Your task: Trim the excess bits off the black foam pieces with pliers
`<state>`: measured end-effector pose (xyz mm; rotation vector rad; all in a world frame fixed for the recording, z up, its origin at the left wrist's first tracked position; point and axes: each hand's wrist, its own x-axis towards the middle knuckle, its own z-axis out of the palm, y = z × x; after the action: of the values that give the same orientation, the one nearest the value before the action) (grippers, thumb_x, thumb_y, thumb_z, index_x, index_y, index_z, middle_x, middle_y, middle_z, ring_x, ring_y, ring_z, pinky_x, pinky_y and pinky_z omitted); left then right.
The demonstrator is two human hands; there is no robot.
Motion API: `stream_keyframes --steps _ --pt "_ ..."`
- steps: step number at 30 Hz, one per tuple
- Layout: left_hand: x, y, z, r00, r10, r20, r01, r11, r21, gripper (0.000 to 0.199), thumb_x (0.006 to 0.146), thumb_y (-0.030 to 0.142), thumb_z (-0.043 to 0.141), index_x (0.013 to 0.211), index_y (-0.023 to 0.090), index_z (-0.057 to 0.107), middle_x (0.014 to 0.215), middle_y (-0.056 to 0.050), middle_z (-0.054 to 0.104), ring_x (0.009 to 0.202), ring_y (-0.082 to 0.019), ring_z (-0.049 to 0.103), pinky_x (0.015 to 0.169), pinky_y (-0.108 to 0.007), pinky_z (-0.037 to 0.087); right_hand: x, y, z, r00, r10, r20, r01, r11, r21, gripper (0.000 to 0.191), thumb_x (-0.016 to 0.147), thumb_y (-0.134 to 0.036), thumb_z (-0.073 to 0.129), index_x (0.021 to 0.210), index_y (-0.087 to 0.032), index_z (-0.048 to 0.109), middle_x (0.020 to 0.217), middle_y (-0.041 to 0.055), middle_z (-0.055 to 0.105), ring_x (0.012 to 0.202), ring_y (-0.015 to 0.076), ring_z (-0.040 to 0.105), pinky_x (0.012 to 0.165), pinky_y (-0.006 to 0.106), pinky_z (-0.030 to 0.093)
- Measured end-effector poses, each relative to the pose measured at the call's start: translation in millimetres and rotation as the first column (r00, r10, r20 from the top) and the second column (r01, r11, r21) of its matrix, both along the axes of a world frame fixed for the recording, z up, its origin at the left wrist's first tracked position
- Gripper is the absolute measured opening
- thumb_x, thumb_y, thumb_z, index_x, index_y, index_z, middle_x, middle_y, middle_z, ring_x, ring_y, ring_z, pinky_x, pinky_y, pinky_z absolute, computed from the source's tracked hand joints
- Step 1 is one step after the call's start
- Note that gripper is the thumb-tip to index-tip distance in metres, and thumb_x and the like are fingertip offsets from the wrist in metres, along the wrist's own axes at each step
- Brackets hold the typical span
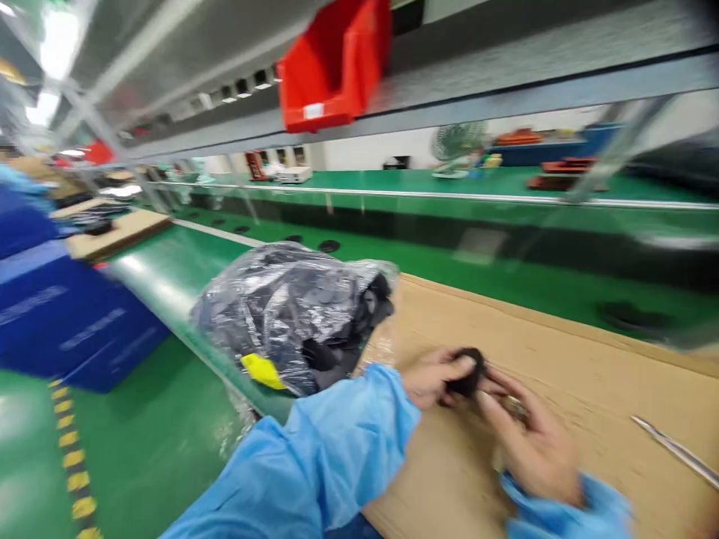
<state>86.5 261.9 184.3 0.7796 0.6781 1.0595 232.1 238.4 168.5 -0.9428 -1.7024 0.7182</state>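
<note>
My left hand (431, 380) pinches a small black round part (467, 372) between thumb and fingers, above the cardboard sheet (562, 367). My right hand (533, 442) is curled just right of it, with thumb and forefinger reaching to the part's edge. Small brass-coloured metal pieces (515, 409) show inside the curl of the right hand; blur hides their exact kind. Left of the hands lies a clear plastic bag (281, 299) full of black pieces, its mouth facing the cardboard. On the cardboard at far right rests a thin metal tool (674, 449), perhaps tweezers.
A red bin (337, 75) hangs from the overhead shelf. Black discs (329, 245) lie along the green bench strip behind the bag. Blue boxes (73, 314) stand on the floor at left. Behind the bench are a green fan (457, 142) and orange-red trays (567, 172).
</note>
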Motion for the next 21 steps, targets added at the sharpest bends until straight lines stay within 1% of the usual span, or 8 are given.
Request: stream_keyframes --steps 1,2,4,5,9,13,16,21 --pt "0 -4 1.7 1.000 -0.028 0.014 0.028 1.000 -0.007 0.075 0.049 0.061 0.082 0.103 0.016 0.054 0.076 0.001 0.051 0.050 -0.006 0.044 0.037 -0.016 0.023 1 -6 2.5 0.998 0.018 -0.061 -0.019 1.000 -0.005 0.043 0.086 -0.047 0.064 0.118 -0.020 0.059 0.093 0.0081 0.067 0.083 0.0231 0.065 0.074 0.035 0.057" --pt "0 -7 2.8 0.996 -0.083 0.023 0.083 0.997 0.003 0.068 0.057 0.060 0.079 0.102 0.017 0.053 0.070 0.003 0.048 0.046 -0.004 0.039 0.037 -0.016 0.023 0 -10 4.6 0.990 -0.004 -0.141 0.005 1.000 0.010 0.040 0.086 -0.046 0.062 0.116 -0.020 0.060 0.088 0.0069 0.066 0.077 0.0219 0.065 0.070 0.034 0.057" --pt "-3 -10 2.9 0.993 -0.119 0.016 0.119 0.993 -0.019 0.062 0.062 0.060 0.076 0.101 0.018 0.052 0.067 0.004 0.047 0.044 -0.004 0.038 0.038 -0.016 0.023 -4 -12 7.7 0.986 -0.001 -0.168 0.000 1.000 -0.008 0.031 0.089 -0.040 0.059 0.113 -0.020 0.061 0.086 0.0056 0.066 0.073 0.0197 0.064 0.068 0.033 0.057" --pt "-4 -10 2.3 0.989 -0.150 0.009 0.150 0.988 -0.020 0.061 0.064 0.061 0.075 0.101 0.018 0.053 0.067 0.004 0.048 0.044 -0.005 0.040 0.038 -0.016 0.023 -5 -11 8.8 0.988 -0.015 -0.154 0.018 1.000 0.020 0.027 0.090 -0.037 0.059 0.110 -0.020 0.063 0.084 0.0051 0.066 0.072 0.0192 0.064 0.069 0.033 0.056" --pt "-6 -14 -0.7 0.982 -0.189 -0.010 0.188 0.982 -0.031 0.066 0.065 0.063 0.072 0.110 0.017 0.055 0.064 0.002 0.051 0.047 -0.008 0.045 0.039 -0.018 0.027 -6 -13 14.8 0.996 -0.067 -0.057 0.075 0.984 0.161 0.017 0.091 -0.028 0.055 0.103 -0.021 0.066 0.090 0.0062 0.067 0.081 0.0208 0.064 0.077 0.037 0.052" --pt "-6 -17 -3.0 0.983 -0.186 -0.014 0.185 0.982 -0.049 0.074 0.065 0.063 0.073 0.120 0.018 0.053 0.064 0.001 0.053 0.049 -0.010 0.048 0.040 -0.019 0.030 -3 -18 21.5 0.997 -0.077 -0.006 0.075 0.956 0.283 0.016 0.093 -0.023 0.051 0.101 -0.020 0.065 0.088 0.0070 0.066 0.082 0.0208 0.062 0.077 0.038 0.050" --pt "-6 -17 -3.8 0.982 -0.191 -0.003 0.191 0.979 -0.067 0.074 0.063 0.062 0.075 0.119 0.018 0.054 0.068 0.000 0.055 0.050 -0.010 0.049 0.041 -0.019 0.032 -3 -17 23.8 0.995 -0.094 0.015 0.083 0.940 0.331 0.015 0.092 -0.021 0.051 0.100 -0.020 0.065 0.087 0.0070 0.066 0.081 0.0210 0.061 0.078 0.038 0.049" --pt "-7 -18 -3.4 0.977 -0.211 0.043 0.214 0.974 -0.077 0.069 0.063 0.056 0.078 0.117 0.020 0.054 0.069 0.000 0.054 0.052 -0.009 0.049 0.043 -0.019 0.035 -2 -16 22.9 0.993 -0.106 0.048 0.082 0.931 0.357 0.016 0.093 -0.020 0.050 0.099 -0.020 0.065 0.087 0.0071 0.067 0.083 0.0217 0.061 0.079 0.039 0.049"
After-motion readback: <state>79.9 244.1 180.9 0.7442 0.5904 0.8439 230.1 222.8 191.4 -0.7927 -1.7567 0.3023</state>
